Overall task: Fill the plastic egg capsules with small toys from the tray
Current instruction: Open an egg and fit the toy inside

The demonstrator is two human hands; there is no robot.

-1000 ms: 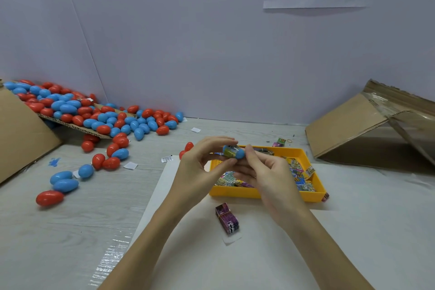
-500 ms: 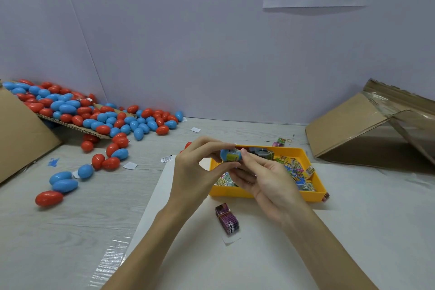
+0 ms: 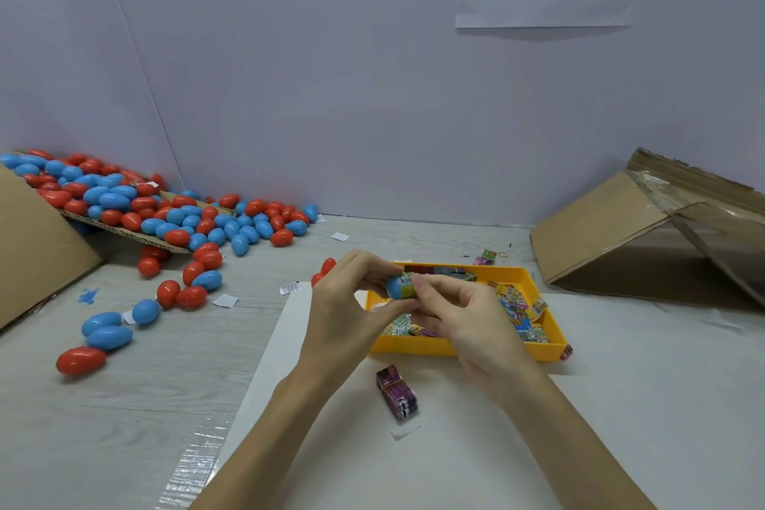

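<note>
1. The worktop (image 3: 145,406) fills the lower frame: pale wood-grain laminate, smooth, with a white sheet (image 3: 621,406) laid over its right side, I judge to give me a plain surface where small pieces show up.
2. Two cardboard boxes lie tipped on their sides, one at the left edge (image 3: 29,244) and one at the right (image 3: 612,232). They are matt brown and corrugated, and the right one has glossy tape on its flaps.
3. The heap of egg capsules (image 3: 174,211) spills from the left box across centre-left, hard glossy plastic in red and blue. Tipped that way, I think, so they roll within reach.
4. The yellow tray (image 3: 550,340) sits right of centre on the sheet, just behind my hands. It is shallow, rigid, moulded plastic, holding small toys (image 3: 517,311) in bright printed wrappers.
5. My left hand (image 3: 347,311) has its grip pinched on the blue capsule half (image 3: 393,287), held above the tray's left end. I judge that a dropped piece would land in the tray.
6. My right hand (image 3: 467,319) has its grip clenched round a wrapped toy (image 3: 407,289), pressing it against the open half; how deep it sits I cannot tell.
7. A purple wrapped bundle (image 3: 396,391) lies alone on the sheet, below the tray.
</note>
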